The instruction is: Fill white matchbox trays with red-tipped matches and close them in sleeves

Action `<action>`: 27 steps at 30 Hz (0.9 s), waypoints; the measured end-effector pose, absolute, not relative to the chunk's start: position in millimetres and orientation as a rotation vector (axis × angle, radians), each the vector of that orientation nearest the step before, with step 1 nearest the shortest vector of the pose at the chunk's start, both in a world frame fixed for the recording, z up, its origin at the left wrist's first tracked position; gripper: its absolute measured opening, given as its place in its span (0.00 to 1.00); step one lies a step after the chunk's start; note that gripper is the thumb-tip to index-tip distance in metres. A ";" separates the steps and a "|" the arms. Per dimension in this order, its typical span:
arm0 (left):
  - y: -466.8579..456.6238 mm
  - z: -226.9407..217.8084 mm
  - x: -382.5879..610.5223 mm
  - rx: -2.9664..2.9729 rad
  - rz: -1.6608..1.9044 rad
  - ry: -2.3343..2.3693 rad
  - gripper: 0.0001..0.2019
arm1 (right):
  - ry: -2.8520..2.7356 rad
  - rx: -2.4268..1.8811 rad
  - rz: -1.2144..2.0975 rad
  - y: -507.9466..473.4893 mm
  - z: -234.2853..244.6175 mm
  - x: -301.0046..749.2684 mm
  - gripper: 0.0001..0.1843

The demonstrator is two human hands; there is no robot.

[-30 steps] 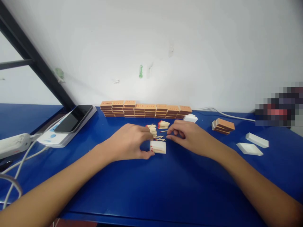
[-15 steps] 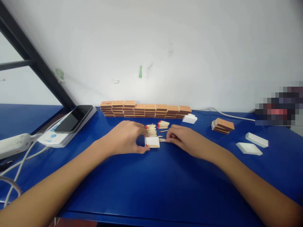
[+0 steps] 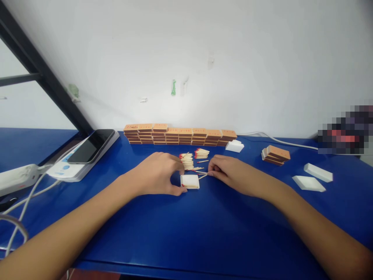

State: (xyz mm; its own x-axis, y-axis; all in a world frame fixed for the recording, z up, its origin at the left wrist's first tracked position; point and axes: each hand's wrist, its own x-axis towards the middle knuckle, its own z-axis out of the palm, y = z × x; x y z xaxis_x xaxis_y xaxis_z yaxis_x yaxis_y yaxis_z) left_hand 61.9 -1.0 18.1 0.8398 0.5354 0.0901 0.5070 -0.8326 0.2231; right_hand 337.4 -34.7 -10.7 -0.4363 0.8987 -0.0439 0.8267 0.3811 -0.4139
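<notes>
A small white matchbox tray point(image 3: 190, 181) lies on the blue table point(image 3: 204, 225), holding a few red-tipped matches. My left hand point(image 3: 159, 175) is curled round the tray's left side, thumb and fingers gripping it. My right hand point(image 3: 230, 171) sits just right of the tray, fingers pinched on a match point(image 3: 203, 176) that points at the tray. Loose matches point(image 3: 192, 157) lie in small heaps right behind the tray.
Stacked orange matchboxes point(image 3: 179, 136) line the wall. A white tray point(image 3: 234, 146), a short box stack point(image 3: 276, 154) and two more white trays point(image 3: 313, 177) lie to the right. A phone on a white device point(image 3: 84, 153), a power strip point(image 3: 17, 177) and cables sit left.
The tray slid left and then back toward me under my left hand. My right hand left the match heap and came down beside the tray, pinching a match.
</notes>
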 end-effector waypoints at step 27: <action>-3.5 20.4 62.7 2.837 0.237 0.800 0.12 | -2.447 -1.493 0.477 -33.9 -17.1 332.7 0.08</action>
State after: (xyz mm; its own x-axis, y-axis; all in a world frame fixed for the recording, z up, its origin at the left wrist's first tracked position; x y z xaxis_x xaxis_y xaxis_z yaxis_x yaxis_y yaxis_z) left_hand 62.7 -3.5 20.4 0.8421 0.5294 0.1030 0.5000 -0.8379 0.2189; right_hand 332.7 -33.9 -17.1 -0.4518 0.8916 0.0303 0.8149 0.4263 -0.3927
